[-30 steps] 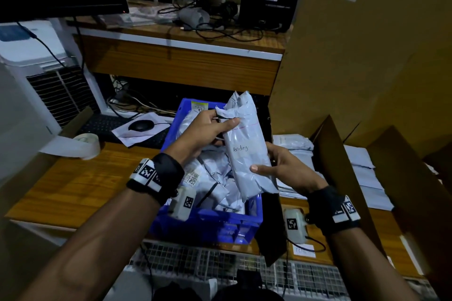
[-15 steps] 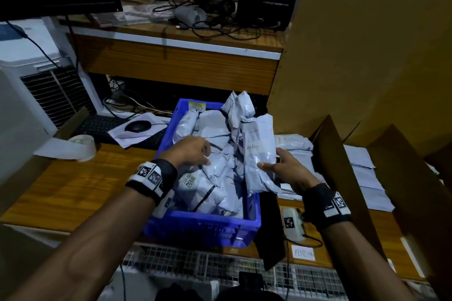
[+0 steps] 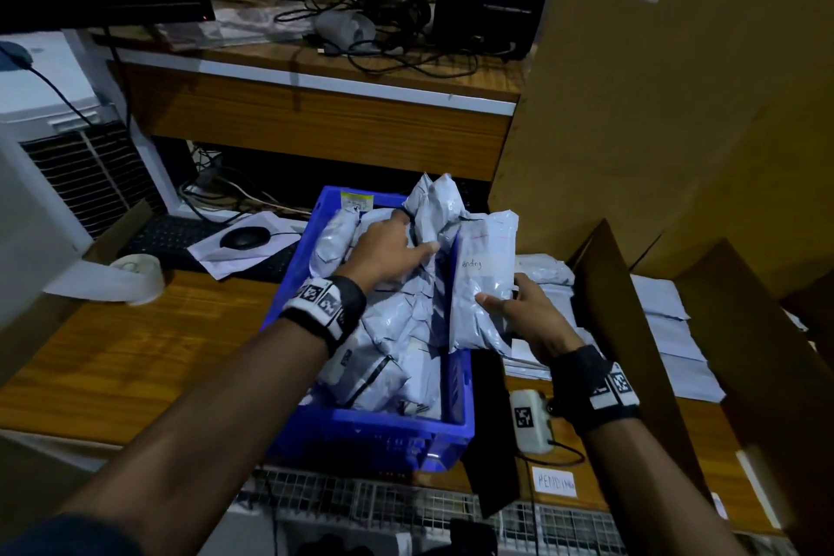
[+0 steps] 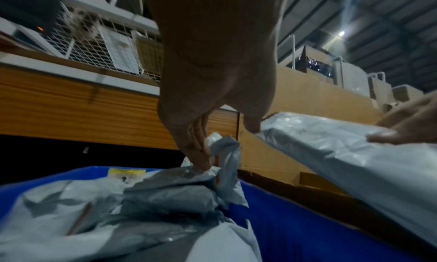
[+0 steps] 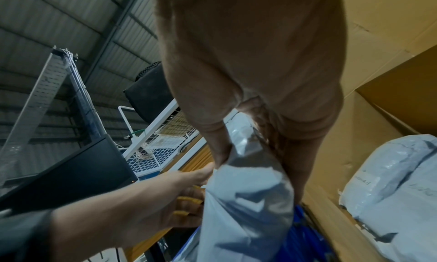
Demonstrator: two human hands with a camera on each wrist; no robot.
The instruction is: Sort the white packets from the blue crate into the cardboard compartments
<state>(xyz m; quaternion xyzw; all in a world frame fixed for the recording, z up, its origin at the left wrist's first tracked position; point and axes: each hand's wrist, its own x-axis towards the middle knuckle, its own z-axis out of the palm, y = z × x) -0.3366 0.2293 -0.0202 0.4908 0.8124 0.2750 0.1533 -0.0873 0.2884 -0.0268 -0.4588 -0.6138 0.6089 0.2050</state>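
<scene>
While the right hand (image 3: 525,312) is gripping a packet (image 3: 485,280) upright over the crate's (image 3: 383,433) right edge, the left hand (image 3: 392,251), fingers extended, is pressing on a crumpled packet (image 3: 435,208) inside the crate.

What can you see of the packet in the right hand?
The packet is a long white glossy plastic mailer, crinkled, with handwriting reading "ending" near its upper part. It stands nearly upright over the right edge of the blue crate, beside the cardboard divider. The right hand grips its lower half, thumb in front.
</scene>
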